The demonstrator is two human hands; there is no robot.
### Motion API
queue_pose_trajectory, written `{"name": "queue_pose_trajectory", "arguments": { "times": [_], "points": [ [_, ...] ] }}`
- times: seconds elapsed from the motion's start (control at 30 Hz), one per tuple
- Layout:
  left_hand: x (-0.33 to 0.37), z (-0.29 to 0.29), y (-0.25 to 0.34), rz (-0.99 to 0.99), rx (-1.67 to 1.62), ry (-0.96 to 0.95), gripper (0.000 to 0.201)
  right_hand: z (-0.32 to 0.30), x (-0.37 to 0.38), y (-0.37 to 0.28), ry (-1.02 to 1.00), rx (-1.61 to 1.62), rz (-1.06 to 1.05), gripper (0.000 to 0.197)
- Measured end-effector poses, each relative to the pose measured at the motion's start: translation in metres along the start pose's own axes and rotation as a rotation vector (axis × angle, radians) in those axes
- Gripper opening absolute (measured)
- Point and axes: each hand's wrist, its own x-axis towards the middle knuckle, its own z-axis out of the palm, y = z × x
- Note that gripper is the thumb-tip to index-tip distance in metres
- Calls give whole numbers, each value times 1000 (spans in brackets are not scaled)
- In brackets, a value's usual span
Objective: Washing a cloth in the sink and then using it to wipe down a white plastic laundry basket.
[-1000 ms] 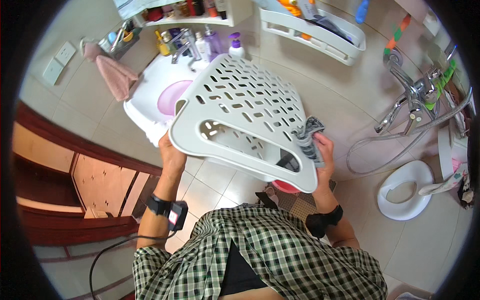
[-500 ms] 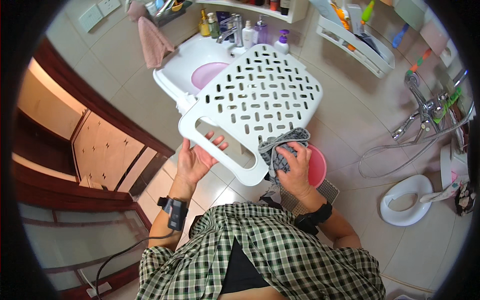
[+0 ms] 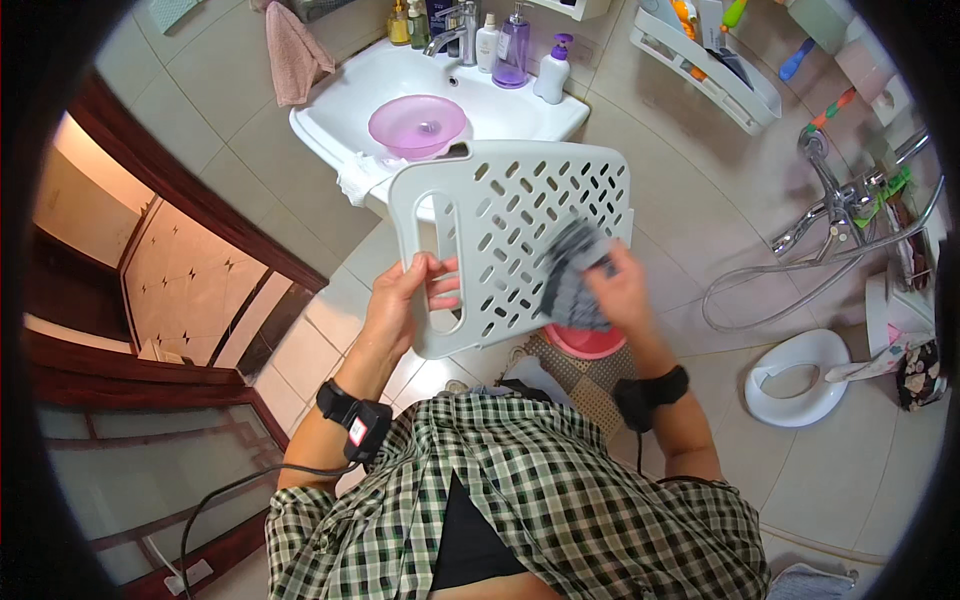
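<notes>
A white plastic panel [image 3: 512,215] with rows of slots and a long handle opening is held up in front of me, its slotted face tilted toward me. My left hand [image 3: 400,300] grips the bar at its left side, fingers reaching through the opening. My right hand [image 3: 622,295], smeared by motion, holds a grey patterned cloth [image 3: 578,285] against or close over the panel's lower right part; whether it touches, I cannot tell. Partly hidden below the cloth is a pink bucket [image 3: 588,343].
Beyond the panel is a white washbasin [image 3: 345,112] holding a pink bowl [image 3: 417,125], with a white cloth [image 3: 365,178] at its front edge. Pump bottles [image 3: 511,55] line its back. To the right are a shower mixer [image 3: 850,215] with hose and a white toilet seat [image 3: 797,378].
The panel has turned more upright and shifted lower, uncovering more of the basin. My left fingers have closed round its handle. My right hand moved up and right with the cloth.
</notes>
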Motion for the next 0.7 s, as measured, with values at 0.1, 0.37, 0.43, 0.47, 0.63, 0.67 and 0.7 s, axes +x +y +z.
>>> {"name": "queue_pose_trajectory", "arguments": {
  "times": [0.1,0.37,0.43,0.47,0.63,0.67,0.7],
  "points": [
    [-2,-24,-14,73,-141,-65,23,-38,22,-11,266,528,355,27],
    [-5,-65,-24,206,-137,63,25,-69,20,15,268,959,241,40],
    [-16,-61,-27,187,-65,82,25,-54,17,6,236,980,223,40],
    [-18,-63,-30,194,-43,30,25,-46,16,4,209,993,198,41],
    [-37,-77,-44,116,-90,-20,26,7,12,12,-5,767,211,35],
    [-39,-80,-47,91,-159,-44,26,26,14,2,-85,514,171,29],
    [-42,-80,-50,84,-204,-70,28,46,13,-11,-157,306,101,32]
  ]
}}
